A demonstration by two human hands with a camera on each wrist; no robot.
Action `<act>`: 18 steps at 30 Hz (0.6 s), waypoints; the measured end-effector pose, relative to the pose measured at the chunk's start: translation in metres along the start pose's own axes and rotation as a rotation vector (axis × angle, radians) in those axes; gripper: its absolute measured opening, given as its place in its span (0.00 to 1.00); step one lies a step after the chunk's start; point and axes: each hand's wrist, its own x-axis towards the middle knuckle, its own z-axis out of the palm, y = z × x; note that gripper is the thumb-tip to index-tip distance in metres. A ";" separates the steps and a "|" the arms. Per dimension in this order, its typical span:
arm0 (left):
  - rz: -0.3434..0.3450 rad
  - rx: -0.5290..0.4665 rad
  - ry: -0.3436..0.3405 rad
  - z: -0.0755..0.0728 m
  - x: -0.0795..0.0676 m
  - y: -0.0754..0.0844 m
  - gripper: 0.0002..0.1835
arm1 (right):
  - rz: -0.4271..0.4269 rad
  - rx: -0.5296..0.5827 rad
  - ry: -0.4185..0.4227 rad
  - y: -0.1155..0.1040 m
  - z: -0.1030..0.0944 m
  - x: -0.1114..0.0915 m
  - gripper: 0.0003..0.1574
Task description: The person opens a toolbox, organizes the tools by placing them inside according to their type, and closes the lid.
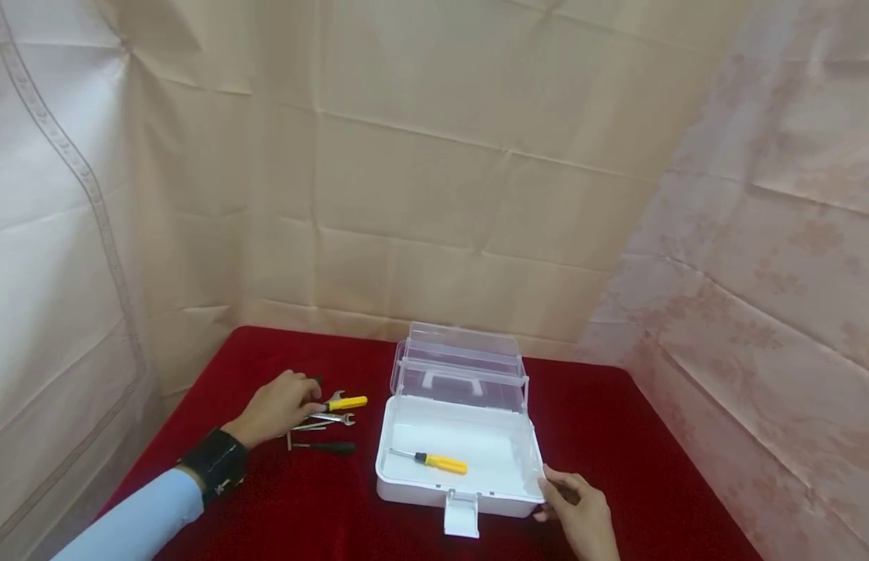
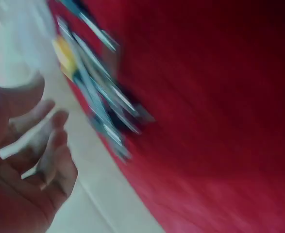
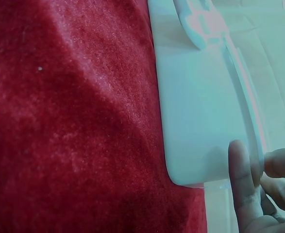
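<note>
My left hand (image 1: 283, 405) hovers at a small pile of tools on the left of the table. Its fingers are loosely bent with nothing between them in the left wrist view, where the blurred tools (image 2: 96, 87) lie beyond the fingertips. In the pile are a yellow-handled screwdriver (image 1: 348, 403), an open-end wrench (image 1: 343, 419) and a tool with a black handle (image 1: 336, 447). My right hand (image 1: 580, 514) pinches the front right corner of a white toolbox (image 1: 413, 492), thumb at its rim. Inside the box lies another yellow-handled screwdriver (image 1: 444, 465).
The toolbox's clear lid (image 1: 462, 343) stands raised at the back, and its white front latch (image 1: 461, 518) hangs down. A red cloth (image 1: 294, 506) covers the table. Creased beige sheeting (image 1: 434, 195) hangs behind it and along both sides.
</note>
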 end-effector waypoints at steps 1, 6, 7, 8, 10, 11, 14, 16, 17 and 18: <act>-0.018 -0.003 -0.026 -0.001 -0.002 -0.010 0.07 | 0.002 -0.003 0.000 0.000 0.000 0.000 0.27; -0.077 -0.046 -0.120 -0.002 -0.010 -0.037 0.06 | 0.006 0.018 0.001 0.002 0.001 0.000 0.27; -0.078 -0.052 -0.126 -0.001 -0.011 -0.038 0.06 | 0.006 0.019 0.000 0.002 0.001 0.000 0.27; -0.076 -0.049 -0.128 0.000 -0.012 -0.039 0.07 | 0.005 0.020 -0.001 0.002 0.001 0.000 0.27; -0.059 -0.031 -0.115 0.001 -0.012 -0.038 0.08 | 0.006 0.032 0.001 0.002 0.002 0.000 0.26; -0.053 -0.015 -0.105 0.002 -0.012 -0.037 0.08 | 0.005 0.037 0.001 0.002 0.002 0.000 0.26; -0.054 0.042 -0.085 0.004 -0.012 -0.034 0.09 | -0.004 0.045 -0.001 0.000 0.002 0.000 0.25; -0.054 0.065 -0.075 0.005 -0.013 -0.032 0.10 | -0.009 0.045 -0.002 0.000 0.002 -0.001 0.25; -0.058 0.071 -0.074 0.006 -0.013 -0.032 0.10 | -0.010 0.037 -0.001 -0.001 0.002 -0.002 0.25; -0.057 0.073 -0.074 0.007 -0.014 -0.031 0.09 | -0.007 0.032 -0.001 -0.001 0.001 -0.003 0.25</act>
